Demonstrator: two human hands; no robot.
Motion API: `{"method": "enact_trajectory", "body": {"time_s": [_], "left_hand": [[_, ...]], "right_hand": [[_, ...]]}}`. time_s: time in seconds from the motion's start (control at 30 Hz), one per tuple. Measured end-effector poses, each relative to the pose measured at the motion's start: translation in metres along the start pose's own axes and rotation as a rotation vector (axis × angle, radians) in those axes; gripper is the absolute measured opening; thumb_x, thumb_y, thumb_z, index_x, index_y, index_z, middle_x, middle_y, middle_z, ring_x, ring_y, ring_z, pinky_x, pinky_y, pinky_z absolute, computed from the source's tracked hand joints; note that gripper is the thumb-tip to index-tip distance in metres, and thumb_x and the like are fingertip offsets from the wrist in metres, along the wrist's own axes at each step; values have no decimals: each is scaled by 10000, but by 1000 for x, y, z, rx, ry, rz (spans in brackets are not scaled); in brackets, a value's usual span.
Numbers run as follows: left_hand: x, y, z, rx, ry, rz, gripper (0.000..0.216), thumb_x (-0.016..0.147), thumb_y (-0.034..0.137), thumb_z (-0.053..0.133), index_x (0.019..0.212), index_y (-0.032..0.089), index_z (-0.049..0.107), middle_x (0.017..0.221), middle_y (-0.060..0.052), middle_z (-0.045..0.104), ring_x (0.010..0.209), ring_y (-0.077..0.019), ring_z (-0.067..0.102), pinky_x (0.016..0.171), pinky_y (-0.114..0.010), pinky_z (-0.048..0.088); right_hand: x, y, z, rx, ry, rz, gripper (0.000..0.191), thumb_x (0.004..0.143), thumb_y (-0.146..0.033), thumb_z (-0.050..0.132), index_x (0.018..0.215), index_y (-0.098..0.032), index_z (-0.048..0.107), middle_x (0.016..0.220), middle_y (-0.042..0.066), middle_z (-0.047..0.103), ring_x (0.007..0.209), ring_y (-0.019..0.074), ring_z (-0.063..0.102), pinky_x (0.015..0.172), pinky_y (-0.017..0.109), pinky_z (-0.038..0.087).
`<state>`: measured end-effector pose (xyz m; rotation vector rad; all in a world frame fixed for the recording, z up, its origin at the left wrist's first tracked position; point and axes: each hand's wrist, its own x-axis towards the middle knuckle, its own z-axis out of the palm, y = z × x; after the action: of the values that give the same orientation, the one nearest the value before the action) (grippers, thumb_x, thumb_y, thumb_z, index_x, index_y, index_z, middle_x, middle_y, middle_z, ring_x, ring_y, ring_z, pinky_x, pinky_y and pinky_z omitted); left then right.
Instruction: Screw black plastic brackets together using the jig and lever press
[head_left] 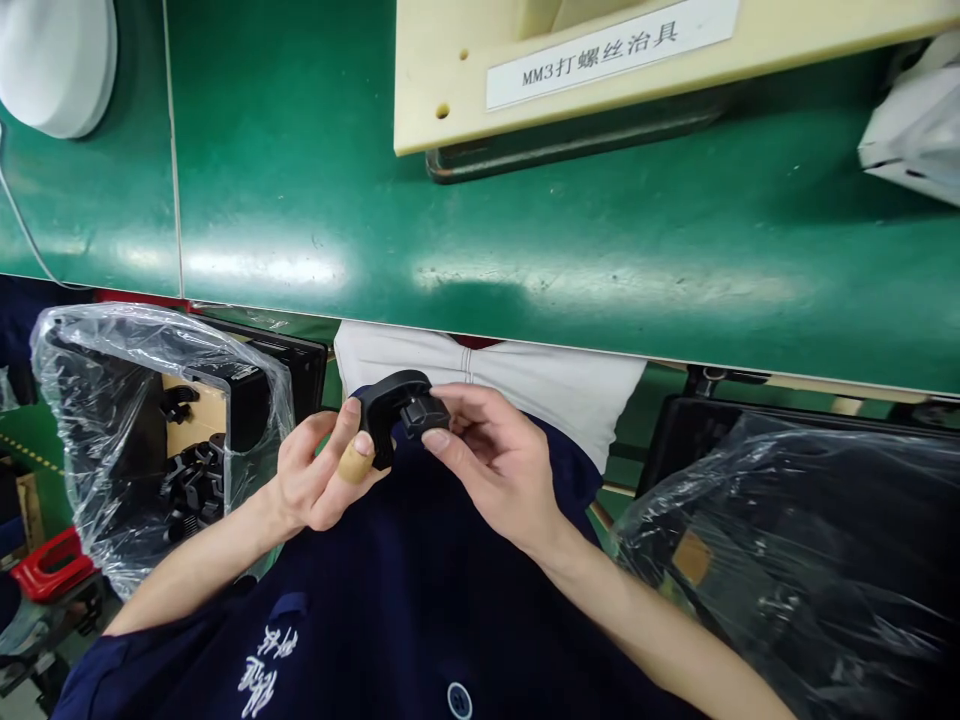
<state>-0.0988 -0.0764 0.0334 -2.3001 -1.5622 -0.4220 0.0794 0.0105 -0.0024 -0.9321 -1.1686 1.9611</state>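
Observation:
A black C-shaped clamp bracket is held between both hands, just in front of my body and below the table edge. My left hand grips its curved back, with a tan finger cover on one finger. At the other end my right hand pinches a black knob between thumb and fingers. The knob sits at the bracket's open side; whether it is threaded in cannot be seen. Both hands are closed.
The green table bears a cream fixture board with a printed label, and a white round object. Left of me, a plastic-lined bin holds several black parts. Another plastic-covered black bin stands at right.

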Motion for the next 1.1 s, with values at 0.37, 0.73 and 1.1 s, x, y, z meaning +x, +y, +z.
{"method": "enact_trajectory", "body": {"time_s": [0.37,0.73,1.1], "left_hand": [[34,27,21,-239,165,-78,576,726,151,762,1209,86,457,929,-175,683,826,-245,661,655,-394,594],[46,65,26,-524,133,-121,274,796,57,602,1069,81,594,1053,-200,676,1107,-312,616,837,-455,585],[43,59,32,-561,91,-168,341,807,46,572,1147,72,579,1084,-202,673,1077,-300,634,859,-437,575]], "right_hand": [[6,-13,-12,465,171,193,285,779,-483,722,955,-267,666,872,-1,665,790,164,643,786,323,547],[173,-166,-79,-1202,95,-664,386,760,-377,764,1090,-269,597,1183,34,596,1196,280,512,1059,477,411],[187,-170,-89,-1355,-161,-641,296,858,-359,656,1139,-269,638,1134,29,647,1114,270,560,1043,448,415]]}}
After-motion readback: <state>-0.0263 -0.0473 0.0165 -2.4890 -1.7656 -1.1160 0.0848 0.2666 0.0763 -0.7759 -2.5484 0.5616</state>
